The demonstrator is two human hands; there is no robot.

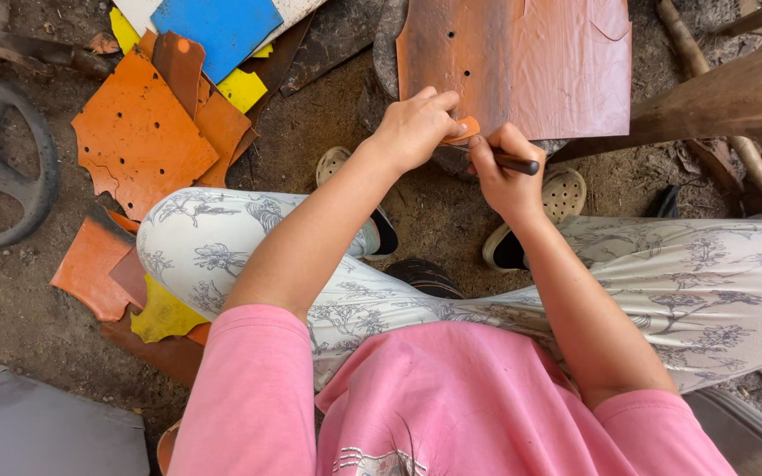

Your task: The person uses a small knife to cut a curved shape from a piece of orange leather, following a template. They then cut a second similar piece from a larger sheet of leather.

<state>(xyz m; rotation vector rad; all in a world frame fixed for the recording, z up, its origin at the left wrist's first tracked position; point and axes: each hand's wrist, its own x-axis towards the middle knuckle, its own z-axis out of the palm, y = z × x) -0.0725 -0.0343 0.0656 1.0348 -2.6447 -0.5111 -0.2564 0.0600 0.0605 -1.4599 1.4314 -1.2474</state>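
At near edge of large brown leather sheet (522, 66): L hand (416, 128) pinches small orange leather piece (464, 131) flat on it. R hand (504, 172) fisted round dark-handled tool (515, 162), long axis approx horizontal, butt pointing right. Orange leather scraps (138, 132) well left; dirt open between.

At the upper middle of the frame we see a small orange leather piece (464, 130) lying flat on the lower edge of a large brown leather sheet (522, 62), with a dark-handled tool (515, 162) angled beside it.
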